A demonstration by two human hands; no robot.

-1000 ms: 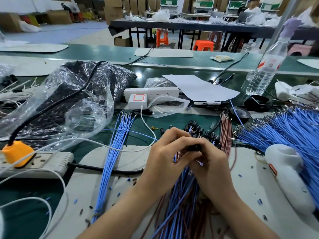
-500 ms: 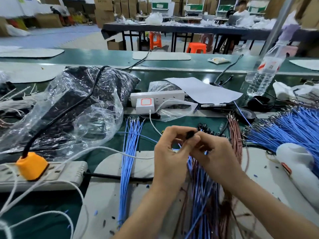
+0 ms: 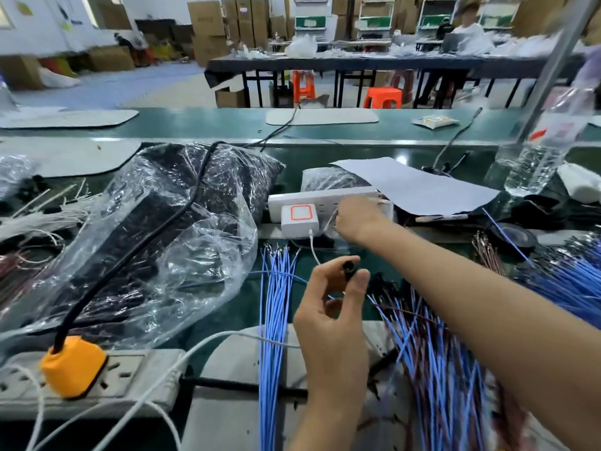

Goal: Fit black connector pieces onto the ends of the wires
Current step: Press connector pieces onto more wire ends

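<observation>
My left hand (image 3: 331, 307) pinches a small black connector piece (image 3: 350, 267) between thumb and fingertips, held up above the bench. A bundle of blue wires (image 3: 274, 297) with bare metal ends lies just left of it. More blue and brown wires with black connectors (image 3: 422, 340) fan out under my right forearm. My right hand (image 3: 357, 219) reaches far forward to a small clear plastic bag (image 3: 328, 180) beside the white power strip (image 3: 325, 198); its fingers are turned away, so what they hold is hidden.
A large clear bag of black parts (image 3: 169, 236) fills the left. A grey power strip with an orange plug (image 3: 73, 369) sits front left. A sheet of paper (image 3: 419, 187), a water bottle (image 3: 540, 157) and a heap of blue wires (image 3: 572, 281) lie right.
Both hands were together at the connector. Now my right hand has let go and stretched forward to the bag by the white power strip, while my left hand keeps the connector.
</observation>
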